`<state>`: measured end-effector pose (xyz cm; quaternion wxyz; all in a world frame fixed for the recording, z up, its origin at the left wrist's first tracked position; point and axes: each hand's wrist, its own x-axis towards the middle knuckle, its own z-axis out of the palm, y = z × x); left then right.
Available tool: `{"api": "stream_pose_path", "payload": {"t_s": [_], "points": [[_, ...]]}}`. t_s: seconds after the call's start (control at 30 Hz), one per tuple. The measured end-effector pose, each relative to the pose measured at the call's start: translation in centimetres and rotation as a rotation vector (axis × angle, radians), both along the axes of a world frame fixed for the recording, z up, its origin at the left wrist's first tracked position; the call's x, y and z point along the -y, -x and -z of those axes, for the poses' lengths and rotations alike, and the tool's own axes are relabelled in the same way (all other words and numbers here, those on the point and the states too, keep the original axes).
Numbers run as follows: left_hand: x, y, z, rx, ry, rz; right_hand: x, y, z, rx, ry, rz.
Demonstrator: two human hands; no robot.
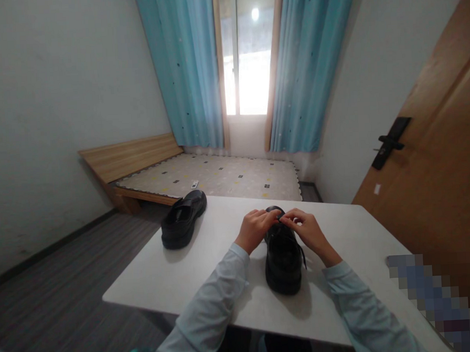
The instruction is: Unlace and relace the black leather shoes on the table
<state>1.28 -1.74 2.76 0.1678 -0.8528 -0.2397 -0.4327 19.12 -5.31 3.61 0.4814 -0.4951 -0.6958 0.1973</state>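
Note:
A black lace-up shoe (283,273) stands upright on the white table (219,250), its heel towards me and its toe pointing away. My left hand (255,228) reaches over the front of this shoe from the left, fingers closed in a pinch on the shoelace. From the other side my right hand (307,232) meets it, thumb and fingertips also pinched together at the lacing. A loose end of the shoelace (304,259) hangs down the shoe's right side. The lace between my fingertips is too small to see clearly. Further left, a second black shoe (178,229) stands apart, touched by neither hand.
Beyond the table is a bed (235,173) with a patterned mattress and wooden headboard (139,152). Blue curtains (190,68) flank a bright window. A wooden door (427,160) is on the right. A pixelated patch covers the table's right edge.

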Motion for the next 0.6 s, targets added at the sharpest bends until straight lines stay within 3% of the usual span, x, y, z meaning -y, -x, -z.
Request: {"api": "stream_pose_path", "payload": {"t_s": [0.27,0.43,0.6], "points": [[0.9,-0.7,-0.1,0.019,0.053,0.063,-0.3,-0.7,-0.1,0.009,0.012,-0.023],[1.0,-0.9,0.0,0.086,0.112,0.043,-0.8,-2.1,-0.2,-0.139,0.047,0.087],[0.9,-1.1,-0.2,-0.034,0.115,0.034,-1.2,-3.6,-0.3,-0.316,0.042,0.212]]}}
